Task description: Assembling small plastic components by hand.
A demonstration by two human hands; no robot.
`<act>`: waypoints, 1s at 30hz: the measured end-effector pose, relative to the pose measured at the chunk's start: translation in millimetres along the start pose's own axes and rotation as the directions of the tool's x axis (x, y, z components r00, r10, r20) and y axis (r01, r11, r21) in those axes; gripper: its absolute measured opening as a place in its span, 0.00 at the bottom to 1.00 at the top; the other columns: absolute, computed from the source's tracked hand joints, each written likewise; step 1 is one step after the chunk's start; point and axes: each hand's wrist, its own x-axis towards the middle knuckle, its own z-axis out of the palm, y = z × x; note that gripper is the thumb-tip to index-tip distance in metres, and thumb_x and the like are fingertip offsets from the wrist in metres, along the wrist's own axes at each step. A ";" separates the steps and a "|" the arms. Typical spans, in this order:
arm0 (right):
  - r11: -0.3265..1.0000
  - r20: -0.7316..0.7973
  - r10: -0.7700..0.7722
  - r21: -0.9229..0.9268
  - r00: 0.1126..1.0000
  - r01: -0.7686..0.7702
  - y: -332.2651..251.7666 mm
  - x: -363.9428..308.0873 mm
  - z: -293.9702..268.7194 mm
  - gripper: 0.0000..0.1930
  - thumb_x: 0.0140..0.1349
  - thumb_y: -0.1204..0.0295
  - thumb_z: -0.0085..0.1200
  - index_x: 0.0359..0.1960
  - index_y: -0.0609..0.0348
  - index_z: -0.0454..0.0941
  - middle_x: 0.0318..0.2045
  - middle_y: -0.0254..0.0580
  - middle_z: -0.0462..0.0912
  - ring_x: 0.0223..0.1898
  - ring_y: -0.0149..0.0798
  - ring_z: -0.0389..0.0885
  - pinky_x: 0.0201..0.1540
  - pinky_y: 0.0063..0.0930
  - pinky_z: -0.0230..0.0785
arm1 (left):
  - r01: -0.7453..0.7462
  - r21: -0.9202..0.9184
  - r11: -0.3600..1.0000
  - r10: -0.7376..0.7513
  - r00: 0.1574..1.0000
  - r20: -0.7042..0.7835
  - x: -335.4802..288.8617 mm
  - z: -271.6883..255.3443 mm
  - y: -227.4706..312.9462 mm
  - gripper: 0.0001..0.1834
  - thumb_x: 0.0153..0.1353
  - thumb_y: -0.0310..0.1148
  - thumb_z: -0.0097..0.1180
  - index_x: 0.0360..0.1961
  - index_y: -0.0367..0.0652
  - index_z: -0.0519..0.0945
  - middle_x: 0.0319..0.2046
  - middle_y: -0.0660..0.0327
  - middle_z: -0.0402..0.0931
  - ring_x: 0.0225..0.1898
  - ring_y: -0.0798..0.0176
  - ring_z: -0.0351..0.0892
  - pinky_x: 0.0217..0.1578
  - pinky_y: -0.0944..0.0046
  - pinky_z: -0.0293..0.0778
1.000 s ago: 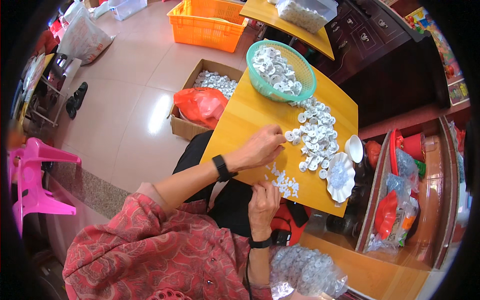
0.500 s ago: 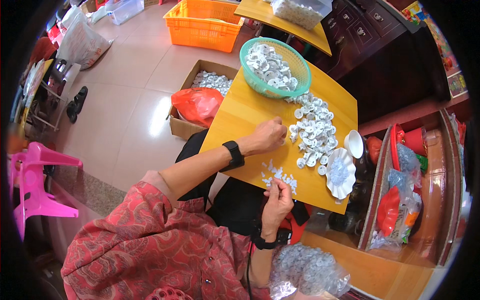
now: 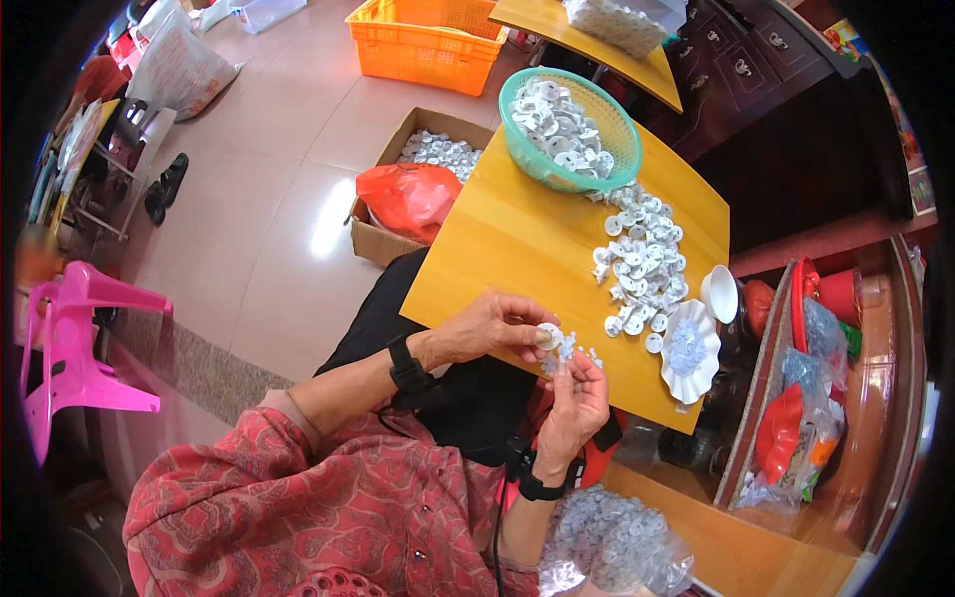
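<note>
Above the near edge of a yellow wooden table point(image 3: 477, 239), my left hand point(image 3: 482, 328) pinches a small white round plastic part point(image 3: 549, 335) between thumb and fingers. My right hand point(image 3: 577, 403) is closed just beside it, fingertips pressed together close to the part. Whatever those fingertips hold is too small to make out. Small pale pieces point(image 3: 594, 358) show on the table behind the right fingers, partly hidden by both hands. Farther right lies a heap of similar white round parts point(image 3: 645, 264). Past it stands a green plastic basket point(image 3: 517, 139) filled with more of them.
On the table's right are a white scalloped dish point(image 3: 704, 383) of pale pieces and a white bowl point(image 3: 719, 294). Left of the table stands a cardboard box point(image 3: 383, 242) with a red bag point(image 3: 410, 197). A clear bag of pale parts point(image 3: 607, 537) lies by my right forearm.
My left hand has come nearer from mid-table to meet the right, and the white round part now shows in it. My right hand has risen slightly from beside the small pale pieces. The view has shifted.
</note>
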 end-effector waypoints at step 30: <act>0.870 0.064 -0.237 -0.429 0.969 0.242 -5.5 -7.8 9.4 0.11 0.57 0.81 0.60 0.43 0.65 0.79 0.29 0.39 0.84 0.28 0.27 0.80 0.29 0.21 0.72 | -0.030 -0.081 0.996 0.036 0.997 0.074 -22.7 1.4 -3.8 0.17 0.63 0.25 0.57 0.54 0.37 0.77 0.48 0.59 0.76 0.44 0.65 0.81 0.46 0.67 0.80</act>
